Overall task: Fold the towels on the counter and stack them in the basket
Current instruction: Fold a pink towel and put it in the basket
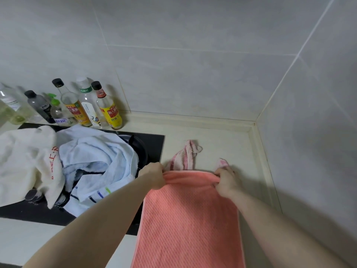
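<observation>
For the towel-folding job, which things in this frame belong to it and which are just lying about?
Part of the job:
coral towel, far corners held by left hand and right hand
pink-and-white cloth
light blue towel
white towel

Just lying about:
bottles by the wall
black hob

No basket is in view.

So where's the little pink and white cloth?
In the head view, the pink and white cloth lies on the counter right of the stove, just beyond the salmon towel both hands grip.
</observation>
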The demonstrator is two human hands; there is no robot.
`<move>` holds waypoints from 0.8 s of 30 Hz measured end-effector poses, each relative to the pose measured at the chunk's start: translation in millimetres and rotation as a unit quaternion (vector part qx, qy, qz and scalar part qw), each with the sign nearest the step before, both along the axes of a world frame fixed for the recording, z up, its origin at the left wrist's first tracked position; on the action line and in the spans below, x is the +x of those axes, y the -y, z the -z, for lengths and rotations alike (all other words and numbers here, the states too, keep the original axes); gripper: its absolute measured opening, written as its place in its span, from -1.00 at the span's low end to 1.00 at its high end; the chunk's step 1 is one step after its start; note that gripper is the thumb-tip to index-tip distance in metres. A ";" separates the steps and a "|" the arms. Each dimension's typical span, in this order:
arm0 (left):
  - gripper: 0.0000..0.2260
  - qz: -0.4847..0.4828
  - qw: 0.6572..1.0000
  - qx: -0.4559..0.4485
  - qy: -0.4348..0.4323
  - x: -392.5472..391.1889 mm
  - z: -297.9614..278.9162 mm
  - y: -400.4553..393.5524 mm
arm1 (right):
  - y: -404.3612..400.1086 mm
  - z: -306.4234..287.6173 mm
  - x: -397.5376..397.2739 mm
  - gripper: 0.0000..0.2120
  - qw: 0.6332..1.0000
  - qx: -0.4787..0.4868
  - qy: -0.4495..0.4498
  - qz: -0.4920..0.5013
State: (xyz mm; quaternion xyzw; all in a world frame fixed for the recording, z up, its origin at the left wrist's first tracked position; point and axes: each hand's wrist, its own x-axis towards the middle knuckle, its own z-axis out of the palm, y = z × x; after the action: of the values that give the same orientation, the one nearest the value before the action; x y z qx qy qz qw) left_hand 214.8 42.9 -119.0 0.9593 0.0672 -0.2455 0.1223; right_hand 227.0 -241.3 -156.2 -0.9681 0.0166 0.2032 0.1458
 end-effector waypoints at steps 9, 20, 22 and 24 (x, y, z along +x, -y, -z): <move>-0.89 0.020 0.996 -0.084 -0.037 -7.4 -17.3 -8.5 | 6.5 -1.7 0.5 -0.84 0.996 0.073 0.047 0.030; -0.86 -0.040 0.987 -0.144 0.052 -24.2 -62.7 -19.8 | 26.3 -39.4 -9.9 -0.91 0.985 0.158 0.059 0.043; -0.91 -0.030 0.988 -0.123 0.086 -29.1 -75.2 -20.6 | 30.1 -46.0 -11.5 -0.94 0.979 0.182 0.076 0.055; -0.91 -0.026 0.986 -0.111 0.119 -35.0 -87.5 -18.1 | 34.1 -52.2 -13.6 -0.92 0.973 0.200 0.102 0.057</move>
State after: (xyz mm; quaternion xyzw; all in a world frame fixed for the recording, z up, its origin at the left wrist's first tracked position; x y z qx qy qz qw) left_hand 179.8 61.0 -31.5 0.9602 0.0499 -0.1317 0.2414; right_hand 213.4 -275.4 -104.0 -0.9324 0.0155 0.0941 0.3486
